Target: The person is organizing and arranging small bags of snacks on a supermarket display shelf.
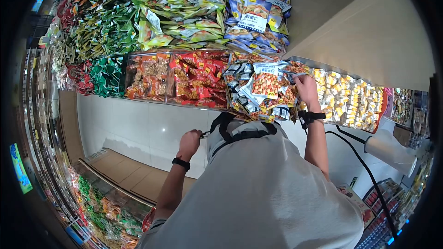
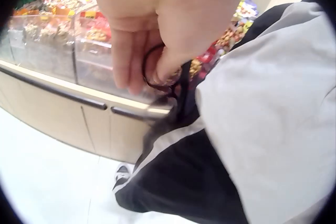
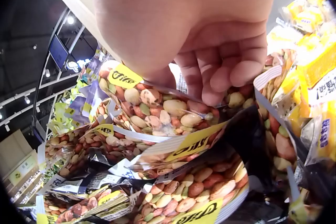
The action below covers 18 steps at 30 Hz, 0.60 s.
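Note:
In the head view my left hand is low at my left side, beside my waist. The left wrist view shows its thumb and fingers pinching a thin black loop, with a dark strap hanging just beyond. My right hand reaches into the right side of a pile of mixed-nut packets. Close up, its curled fingers and thumb grip the upper edge of one nut packet, a clear bag with a yellow label. The thumb's tip is hidden behind that bag. Other nut packets lie in front of it.
Right of the nuts is a bin of yellow-and-white wrapped snacks. Red snack packets fill the compartment to the left. Green bags and blue-purple nut bags sit on the tier behind. A black cable runs down at right.

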Tool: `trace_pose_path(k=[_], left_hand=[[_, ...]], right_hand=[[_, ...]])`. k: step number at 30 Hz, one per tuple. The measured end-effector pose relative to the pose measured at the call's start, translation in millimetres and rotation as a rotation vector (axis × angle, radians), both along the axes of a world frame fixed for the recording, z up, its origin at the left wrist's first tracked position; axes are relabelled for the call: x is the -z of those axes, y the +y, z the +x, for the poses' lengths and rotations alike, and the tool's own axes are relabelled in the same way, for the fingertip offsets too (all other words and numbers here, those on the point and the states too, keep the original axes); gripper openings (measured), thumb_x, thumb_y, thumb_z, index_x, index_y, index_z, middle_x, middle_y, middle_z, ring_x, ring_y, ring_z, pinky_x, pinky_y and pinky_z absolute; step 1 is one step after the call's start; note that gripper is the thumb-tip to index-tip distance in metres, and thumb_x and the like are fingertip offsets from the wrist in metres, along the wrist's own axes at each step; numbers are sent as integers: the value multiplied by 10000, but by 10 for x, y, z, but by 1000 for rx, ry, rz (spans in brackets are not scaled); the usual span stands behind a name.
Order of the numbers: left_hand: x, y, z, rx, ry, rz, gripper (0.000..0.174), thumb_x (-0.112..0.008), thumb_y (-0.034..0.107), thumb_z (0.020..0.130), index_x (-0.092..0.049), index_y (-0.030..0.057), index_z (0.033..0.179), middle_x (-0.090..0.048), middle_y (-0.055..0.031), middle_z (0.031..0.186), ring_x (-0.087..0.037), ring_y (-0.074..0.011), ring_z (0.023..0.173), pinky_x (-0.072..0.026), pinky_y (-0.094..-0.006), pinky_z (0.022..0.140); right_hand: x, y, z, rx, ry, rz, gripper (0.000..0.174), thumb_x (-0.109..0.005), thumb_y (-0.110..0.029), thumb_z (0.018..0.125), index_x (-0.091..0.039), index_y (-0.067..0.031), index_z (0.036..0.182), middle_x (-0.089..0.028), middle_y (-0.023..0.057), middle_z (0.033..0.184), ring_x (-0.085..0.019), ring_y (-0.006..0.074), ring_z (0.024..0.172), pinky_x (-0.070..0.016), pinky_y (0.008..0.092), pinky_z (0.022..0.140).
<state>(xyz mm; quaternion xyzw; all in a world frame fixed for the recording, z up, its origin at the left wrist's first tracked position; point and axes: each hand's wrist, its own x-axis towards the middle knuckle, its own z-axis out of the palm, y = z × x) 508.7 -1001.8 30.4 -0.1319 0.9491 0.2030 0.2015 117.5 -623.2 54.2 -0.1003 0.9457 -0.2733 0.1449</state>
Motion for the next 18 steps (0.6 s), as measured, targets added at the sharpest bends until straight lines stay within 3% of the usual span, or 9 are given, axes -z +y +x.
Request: trace_pose_path(k=[4,5,7,10,11,13,15,16,18], left_hand=[[454,55,72,-295,-20,582,449,-636,-17,865,-735,56,1297,-763,-229,1099,-746,-410,1005,-590,-454,889],[403,188,-59,-193,136,542,427,-645,12,892,-717,62,1310,-745,-253,1134,-730,-444,999,-583,-468,893],[865,217,4,-65,29,499,261,-648,67,924,-724,46,1173,-734,-270,1083,-698,-474,1008,-573,-491,896],[745,162,-161,-103,-108,589,259,-636,142,931,-716,49,1160,-728,-277,1098,-693,-474,1037,-561,-508,899],[747,108,-200,-95,-98,645,273,-638,153,927,-701,51,1173,-730,-259,1060,-697,-444,1001,-564,-476,896],[691,-174,-164,-85,-246,973,233,-676,158,986,-656,31,1180,-693,-60,1017,-665,-230,964,-556,-378,898],[-398,-108,-434,-463,-452,1068,291,-727,229,1030,-631,65,1251,-653,7,1117,-656,-182,1044,-558,-371,952],[-358,-190,-366,-608,-485,1165,368,-762,267,1017,-605,127,1318,-653,-4,1129,-638,-179,1035,-526,-398,1051],[655,-597,-31,-152,-406,819,543,-734,432,1017,-603,176,1477,-626,-112,1443,-471,-159,1441,-273,-347,1260]], right_hand=[[83,8,2,11,7,15,446,-673,-402,991,-759,14,855,-703,279,799,-697,477,811,-546,539,759],[100,6,-14,25,6,-4,447,-678,-403,984,-756,15,844,-705,281,801,-700,477,815,-551,542,763],[35,-20,16,41,16,-10,444,-689,-405,967,-755,13,832,-707,282,803,-704,477,815,-560,547,766],[81,-13,50,36,78,-36,431,-700,-409,945,-764,0,825,-713,275,801,-712,469,797,-574,546,758],[94,3,58,39,83,-38,428,-700,-412,942,-769,-6,824,-717,269,800,-714,465,790,-577,546,757],[72,-1,58,36,96,-45,427,-701,-424,938,-777,-21,820,-725,258,799,-718,456,784,-582,546,757],[79,20,47,15,99,-31,429,-702,-439,937,-785,-35,819,-730,252,802,-722,448,789,-583,544,761],[126,37,34,-3,90,-14,429,-702,-445,937,-790,-41,822,-731,251,805,-724,445,793,-584,543,762],[79,34,43,3,72,-15,423,-699,-446,941,-794,-49,830,-737,245,814,-726,442,808,-583,537,782]])
